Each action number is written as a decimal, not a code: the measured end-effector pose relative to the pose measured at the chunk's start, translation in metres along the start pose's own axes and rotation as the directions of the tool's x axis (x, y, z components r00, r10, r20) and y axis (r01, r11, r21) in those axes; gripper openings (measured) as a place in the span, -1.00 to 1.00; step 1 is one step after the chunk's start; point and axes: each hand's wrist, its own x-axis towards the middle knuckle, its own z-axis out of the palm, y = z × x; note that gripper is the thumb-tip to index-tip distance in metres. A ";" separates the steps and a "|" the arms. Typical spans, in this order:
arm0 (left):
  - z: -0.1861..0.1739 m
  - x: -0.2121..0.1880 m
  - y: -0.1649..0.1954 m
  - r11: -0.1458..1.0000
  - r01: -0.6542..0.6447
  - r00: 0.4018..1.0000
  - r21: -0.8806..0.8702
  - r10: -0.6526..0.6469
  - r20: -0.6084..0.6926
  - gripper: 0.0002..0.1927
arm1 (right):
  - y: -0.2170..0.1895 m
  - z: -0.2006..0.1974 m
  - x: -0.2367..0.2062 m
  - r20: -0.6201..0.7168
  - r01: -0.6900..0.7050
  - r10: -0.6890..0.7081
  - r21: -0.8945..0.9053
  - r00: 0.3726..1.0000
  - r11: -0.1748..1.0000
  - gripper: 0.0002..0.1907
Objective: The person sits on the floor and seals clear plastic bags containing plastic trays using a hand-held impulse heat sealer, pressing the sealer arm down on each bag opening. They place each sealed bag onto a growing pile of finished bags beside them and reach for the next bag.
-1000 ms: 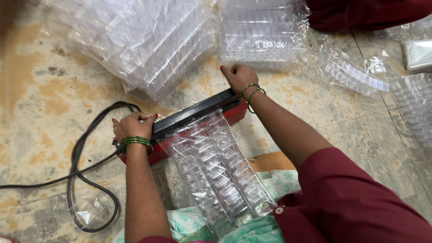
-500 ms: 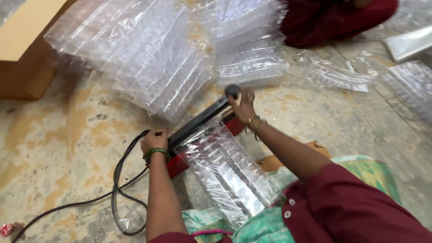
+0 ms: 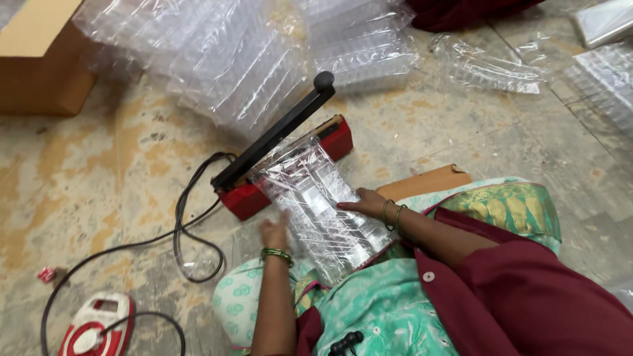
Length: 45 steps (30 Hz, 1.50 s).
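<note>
At frame centre the clear plastic packet (image 3: 320, 204) lies half under the raised sealer arm (image 3: 277, 135). The right hand (image 3: 366, 202) presses flat on its edge; the left hand (image 3: 274, 232) rests open alongside. Sliding it straight, without creasing, seems best.

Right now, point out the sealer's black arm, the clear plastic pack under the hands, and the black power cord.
sealer's black arm (image 3: 277, 140), head view, mid-length of the raised bar.
clear plastic pack (image 3: 316, 198), head view, middle of its top face.
black power cord (image 3: 188, 217), head view, on the loop left of the red base.
</note>
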 end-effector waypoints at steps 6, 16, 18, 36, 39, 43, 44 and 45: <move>0.009 -0.037 0.000 0.958 0.280 0.924 0.064 -0.287 0.252 -0.30 | 0.000 -0.021 -0.041 0.047 -0.007 -0.025 0.571 0.999 0.821 -0.14; 0.051 -0.114 0.087 0.941 -0.157 0.733 -0.300 0.315 0.603 -0.14 | 0.016 -0.100 -0.146 -0.119 0.421 -0.449 0.614 0.886 0.668 0.10; 0.063 -0.106 0.085 0.937 -0.183 0.690 -0.297 0.337 0.641 -0.17 | 0.021 -0.103 -0.153 -0.131 0.372 -0.388 0.662 0.912 0.651 -0.01; 0.130 -0.107 0.021 0.220 -0.934 0.341 0.283 0.308 0.888 -0.88 | 0.102 -0.260 0.031 -0.223 0.304 0.284 0.910 0.932 -0.283 -0.63; 0.125 -0.096 -0.001 0.424 -0.886 0.356 0.190 0.357 0.864 -0.82 | 0.069 -0.269 0.096 -0.229 0.281 0.169 0.853 0.959 -0.440 -0.61; 0.118 -0.083 -0.031 0.374 -0.925 0.282 0.071 0.548 0.787 -0.80 | 0.008 -0.260 0.191 -0.330 0.285 0.003 0.811 0.944 -0.511 -0.48; 0.117 -0.081 -0.035 0.402 -0.911 0.306 0.094 0.504 0.808 -0.81 | -0.004 -0.254 0.210 -0.400 0.297 -0.114 0.816 0.909 -0.497 -0.41; 0.115 -0.080 -0.037 0.403 -0.910 0.309 0.102 0.494 0.813 -0.80 | -0.017 -0.253 0.228 -0.314 0.310 0.056 0.868 0.948 -0.388 -0.40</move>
